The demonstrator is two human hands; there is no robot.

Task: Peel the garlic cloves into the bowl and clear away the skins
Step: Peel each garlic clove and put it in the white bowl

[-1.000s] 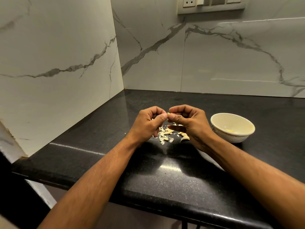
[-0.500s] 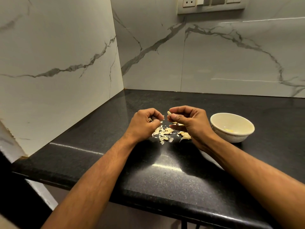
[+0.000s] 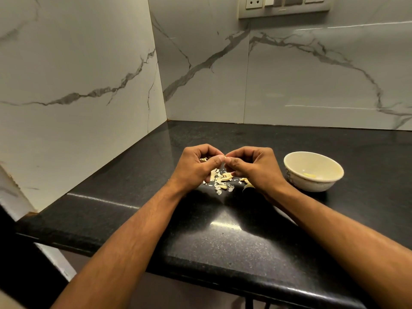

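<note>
Black table [image 3: 234, 239], garlic peeling under way.
Left hand [image 3: 196, 169] and right hand [image 3: 254, 168] meet thumb to thumb, curled fingers pinching a garlic clove [image 3: 224, 156] above the skins [image 3: 221, 180]; a peeled clove [image 3: 310, 175] lies in the bowl [image 3: 313, 171] to the right.

A home kitchen, by every sign. Black speckled stone counter [image 3: 223, 248] with a rounded front edge, run into a corner between two walls. White marble-look tiles [image 3: 78, 70] with grey veining, down to the counter's back and left edges. Switch and socket plate [image 3: 283, 6] high on the back wall. Cream ceramic bowl [image 3: 312, 184] towards the counter's right side; pale garlic skins [image 3: 220, 181] scattered mid-counter, under two bare hands.
</note>
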